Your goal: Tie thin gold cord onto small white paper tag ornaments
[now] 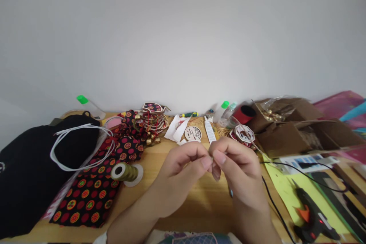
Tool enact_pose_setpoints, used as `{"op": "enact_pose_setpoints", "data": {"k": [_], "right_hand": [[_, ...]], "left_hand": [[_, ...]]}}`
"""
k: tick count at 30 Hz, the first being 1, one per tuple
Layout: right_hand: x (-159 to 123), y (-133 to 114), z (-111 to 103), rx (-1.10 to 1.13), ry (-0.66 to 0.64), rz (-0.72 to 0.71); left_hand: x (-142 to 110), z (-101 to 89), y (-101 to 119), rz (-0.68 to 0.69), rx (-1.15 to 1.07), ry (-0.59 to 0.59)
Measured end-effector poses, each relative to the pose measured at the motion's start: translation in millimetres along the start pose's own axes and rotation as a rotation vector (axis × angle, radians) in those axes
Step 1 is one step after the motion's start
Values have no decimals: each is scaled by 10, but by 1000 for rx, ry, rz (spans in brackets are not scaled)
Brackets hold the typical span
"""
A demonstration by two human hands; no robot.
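Both my hands are raised over the wooden table (197,194), fingertips meeting in front of me. My left hand (185,173) pinches with thumb and forefinger. My right hand (237,171) makes the same kind of pinch, its thumb and forefinger close against the left ones. Whatever lies between the fingertips is too small or too hidden to name. Just beyond the hands are a round white disc with dark drawing and lettering (193,133), a white tube (210,131) and crumpled white paper (177,127).
At left lie black patterned fabric (88,202), a green thread spool (127,172), a coiled white cable (54,156) and a black cloth bag (31,175). Bell ornaments (154,120) are heaped behind. At right are cardboard boxes (277,143) and a glue gun (310,213) with a black cord.
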State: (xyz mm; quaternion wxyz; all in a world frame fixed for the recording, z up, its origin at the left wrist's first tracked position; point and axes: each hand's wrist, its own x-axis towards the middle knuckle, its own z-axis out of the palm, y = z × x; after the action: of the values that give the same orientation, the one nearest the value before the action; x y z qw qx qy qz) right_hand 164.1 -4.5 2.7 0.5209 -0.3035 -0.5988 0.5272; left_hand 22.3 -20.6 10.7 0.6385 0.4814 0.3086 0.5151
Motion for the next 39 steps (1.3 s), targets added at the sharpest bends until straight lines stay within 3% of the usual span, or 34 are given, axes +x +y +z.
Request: {"op": "enact_pose_setpoints", "data": {"k": [4,10,15,24,31,35,39], "right_hand": [[-2,-3,2,34,-1,32],[0,30,-9,349,-71,143],[4,20,69,430,16,159],[82,15,157,621,55,150],[165,-73,-53,777,161,40],[162,-150,-277,770,238,-26],[165,-183,-414,666,142,-35]], "left_hand": [[-6,0,-17,1,-67,-12],[0,12,-95,-48,-298,-78],[0,73,-130,-15,-391,-69],[28,100,-130,-31,-510,-69],[66,86,-129,-27,-568,-76],[66,-5,-137,26,-510,-85],[77,-182,-94,50,-117,-71]]}}
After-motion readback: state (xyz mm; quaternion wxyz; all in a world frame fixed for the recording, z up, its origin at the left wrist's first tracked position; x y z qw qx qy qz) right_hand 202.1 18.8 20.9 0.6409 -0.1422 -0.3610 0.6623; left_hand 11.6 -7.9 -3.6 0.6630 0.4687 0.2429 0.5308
